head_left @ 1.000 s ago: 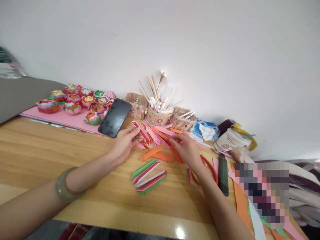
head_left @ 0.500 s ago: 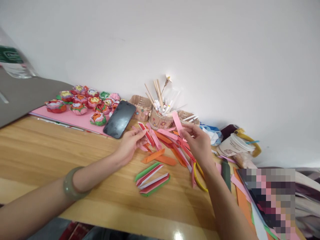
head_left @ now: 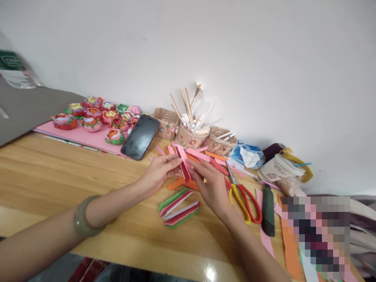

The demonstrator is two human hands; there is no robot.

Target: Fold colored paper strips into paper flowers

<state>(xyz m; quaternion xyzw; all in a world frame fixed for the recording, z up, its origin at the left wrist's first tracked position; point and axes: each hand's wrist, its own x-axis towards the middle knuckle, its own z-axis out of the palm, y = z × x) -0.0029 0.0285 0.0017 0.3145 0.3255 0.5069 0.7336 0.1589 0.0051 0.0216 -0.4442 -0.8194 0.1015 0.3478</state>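
Observation:
Between thumb and fingers, my left hand (head_left: 160, 172) pinches a folded red and white paper strip (head_left: 182, 170). My right hand (head_left: 210, 182) holds a folded pink paper strip (head_left: 182, 152) up against it, so the two pieces touch. Just below my hands, two nested stacks of folded paper (head_left: 178, 203), green outside with red, pink and white inside, lie on the wooden table (head_left: 117, 243). Loose folded strips in pink, red and orange (head_left: 202, 154) are heaped behind my hands. Part of an orange strip (head_left: 176, 183) shows beneath them.
Scissors (head_left: 245, 199) and a dark green cutter (head_left: 268, 211) lie to the right. A phone (head_left: 141, 137) leans near paper flowers (head_left: 91, 113) on pink sheets. Small baskets (head_left: 192, 139), a tissue pack (head_left: 246, 154) and a lidded cup (head_left: 279, 168) stand along the wall.
My right hand has brought the pink strip left and down to the red and white strip in my left hand. The scissors, partly covered by my right arm before, now show fully.

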